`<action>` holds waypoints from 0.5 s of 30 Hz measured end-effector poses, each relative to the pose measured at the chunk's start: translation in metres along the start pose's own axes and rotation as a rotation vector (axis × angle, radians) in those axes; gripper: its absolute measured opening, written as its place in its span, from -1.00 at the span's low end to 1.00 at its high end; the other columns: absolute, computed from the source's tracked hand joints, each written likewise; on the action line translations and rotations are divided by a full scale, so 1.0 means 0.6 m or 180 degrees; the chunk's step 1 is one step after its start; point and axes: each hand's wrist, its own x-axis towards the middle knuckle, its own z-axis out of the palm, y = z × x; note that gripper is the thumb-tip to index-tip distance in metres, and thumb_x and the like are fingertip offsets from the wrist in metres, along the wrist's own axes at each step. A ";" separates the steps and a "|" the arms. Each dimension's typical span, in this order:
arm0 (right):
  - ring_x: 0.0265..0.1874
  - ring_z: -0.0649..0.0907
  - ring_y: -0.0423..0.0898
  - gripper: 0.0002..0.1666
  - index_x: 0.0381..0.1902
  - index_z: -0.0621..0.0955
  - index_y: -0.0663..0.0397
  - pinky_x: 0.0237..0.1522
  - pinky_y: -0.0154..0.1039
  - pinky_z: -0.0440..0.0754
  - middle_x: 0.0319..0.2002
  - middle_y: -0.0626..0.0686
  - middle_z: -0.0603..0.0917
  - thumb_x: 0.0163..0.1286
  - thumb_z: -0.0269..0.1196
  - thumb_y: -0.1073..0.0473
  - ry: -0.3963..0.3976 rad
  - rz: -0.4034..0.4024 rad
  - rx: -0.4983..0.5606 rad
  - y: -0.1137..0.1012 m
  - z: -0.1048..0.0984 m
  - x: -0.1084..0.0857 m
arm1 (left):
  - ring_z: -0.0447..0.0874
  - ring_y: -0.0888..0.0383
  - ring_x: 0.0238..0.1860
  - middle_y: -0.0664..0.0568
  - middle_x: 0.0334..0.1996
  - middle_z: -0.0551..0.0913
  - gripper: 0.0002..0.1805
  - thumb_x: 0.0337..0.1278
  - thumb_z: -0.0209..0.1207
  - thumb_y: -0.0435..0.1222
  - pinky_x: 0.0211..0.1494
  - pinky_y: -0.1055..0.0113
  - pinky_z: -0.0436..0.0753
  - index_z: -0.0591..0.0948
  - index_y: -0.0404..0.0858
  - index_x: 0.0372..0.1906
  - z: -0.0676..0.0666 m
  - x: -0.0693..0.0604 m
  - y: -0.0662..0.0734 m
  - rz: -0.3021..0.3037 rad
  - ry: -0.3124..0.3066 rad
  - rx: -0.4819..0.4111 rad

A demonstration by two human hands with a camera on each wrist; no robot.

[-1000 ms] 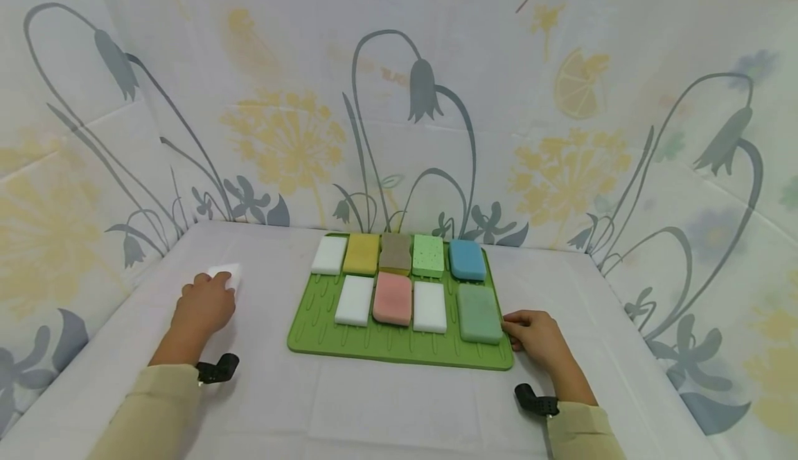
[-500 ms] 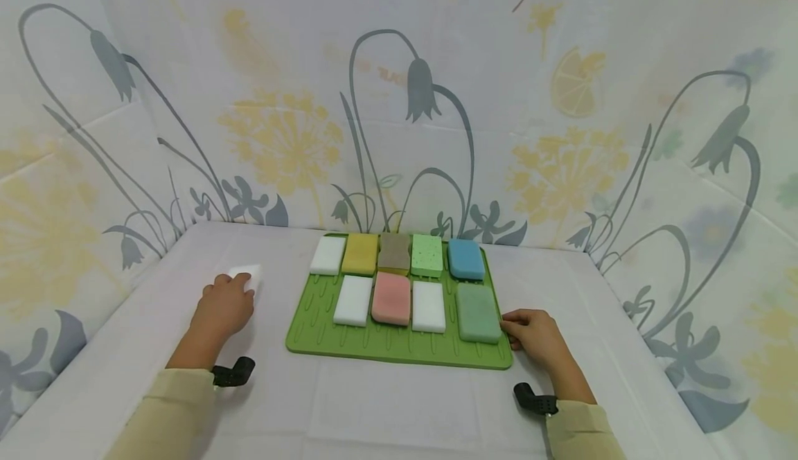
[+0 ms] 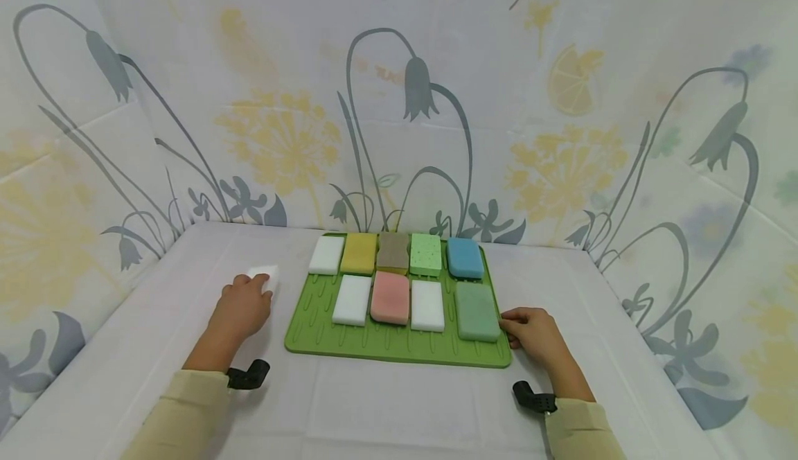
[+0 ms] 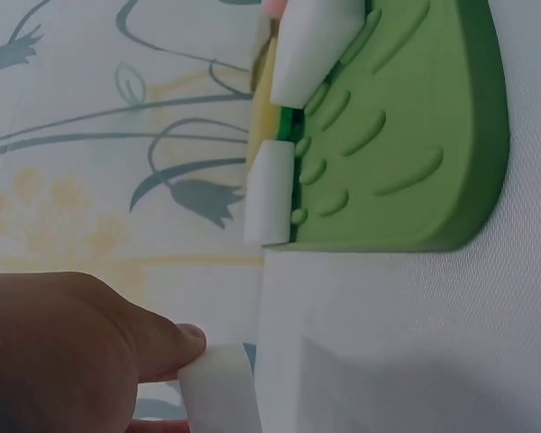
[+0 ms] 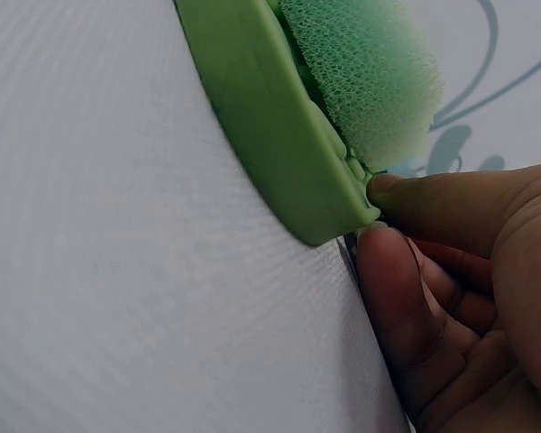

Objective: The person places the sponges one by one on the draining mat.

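Left of the mat, my left hand [image 3: 240, 311] pinches a white sponge [image 3: 269, 274] above the white cloth. In the left wrist view the thumb lies on the edge of this sponge [image 4: 221, 388]; its far end is cut off. My right hand [image 3: 536, 339] pinches the right edge of a green ridged mat [image 3: 386, 350] between thumb and finger, plainly seen in the right wrist view on the mat's rim [image 5: 279, 171]. A soft green sponge [image 3: 476, 312] lies on the mat close to those fingers.
Along the mat's back row sit a white, a yellow [image 3: 359, 253], a brown-topped, a light green [image 3: 426, 255] and a blue sponge [image 3: 465, 258]. In front lie two white sponges with a pink sponge [image 3: 390, 298] between them. A patterned cloth [image 3: 399, 134] hangs behind.
My left hand has carried the white sponge rightward, closer to the mat. My right hand keeps its grip on the mat's edge, and the sponges on the mat stay as they were.
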 end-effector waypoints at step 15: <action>-0.48 0.66 -0.16 -0.62 0.02 0.64 0.29 -0.39 -0.26 0.67 -0.26 0.11 0.73 0.37 0.23 0.13 -0.0027 0.0004 0.0018 -0.001 -0.001 -0.001 | 0.44 -0.47 0.08 -0.50 0.15 0.39 -0.52 0.40 -0.06 -0.27 0.07 -0.22 0.52 0.37 -0.44 0.30 0.020 -0.002 0.036 0.0114 -0.0063 -0.0137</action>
